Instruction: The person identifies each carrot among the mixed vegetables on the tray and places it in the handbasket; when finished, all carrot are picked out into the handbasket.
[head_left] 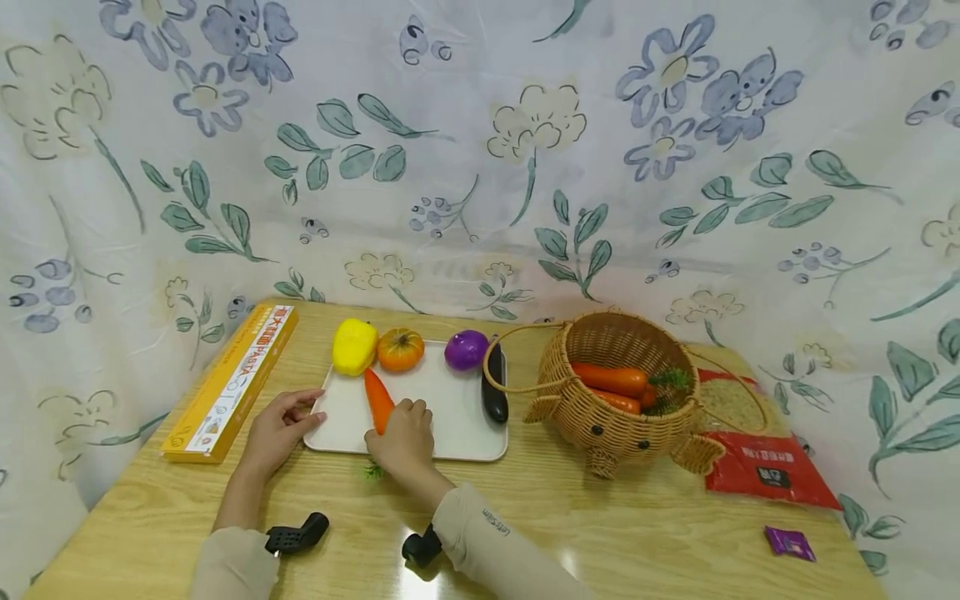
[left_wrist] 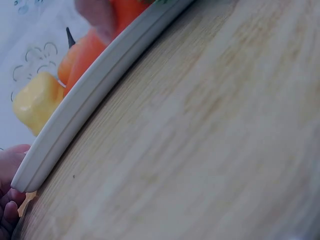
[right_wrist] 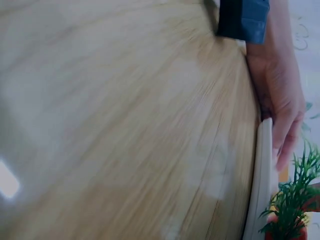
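A carrot [head_left: 378,400] lies over the left part of a white tray [head_left: 457,435], its leafy end toward me past the front edge. My right hand [head_left: 405,433] grips the carrot from above near its thick end. At the tray's left side, my left hand [head_left: 277,433] holds the edge; in the left wrist view its thumb lies over the rim and its fingers curl below. A yellow bell pepper [head_left: 355,347] and an orange pumpkin [head_left: 401,349] sit at the tray's back left. Toward the right are a round purple vegetable [head_left: 467,350] and a dark eggplant [head_left: 493,392].
Right of the tray stands a wicker basket [head_left: 562,417] with several carrots [head_left: 611,379] inside. A red packet [head_left: 772,467] lies beyond it, and a small purple packet [head_left: 790,543] nearer the right front. A yellow pasta box [head_left: 232,383] is at the left. Patterned cloth [head_left: 465,208] hangs behind.
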